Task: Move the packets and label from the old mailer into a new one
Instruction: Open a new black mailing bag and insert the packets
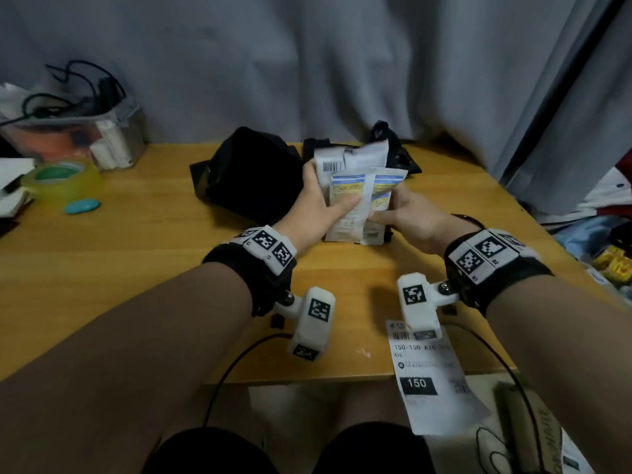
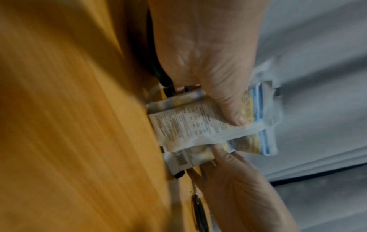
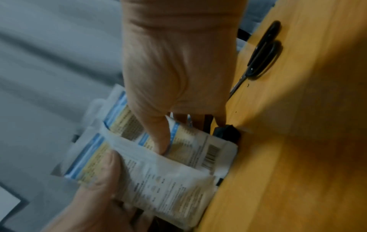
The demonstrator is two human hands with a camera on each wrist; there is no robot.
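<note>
Currently both hands hold a stack of white packets (image 1: 355,200) standing on edge on the wooden counter (image 1: 136,254), mid-counter. Left hand (image 1: 319,203) grips the stack's left side, thumb across the front packet. Right hand (image 1: 407,217) pinches the right side, thumb on the front, fingers behind. Black mailer (image 1: 253,172) lies just left of and behind the packets; another black mailer (image 1: 396,148) sits behind them. Shipping label (image 1: 431,374) hangs over the near counter edge, well apart. Scissors (image 3: 262,53) lie near the right hand. Tape roll (image 1: 61,179) far left.
</note>
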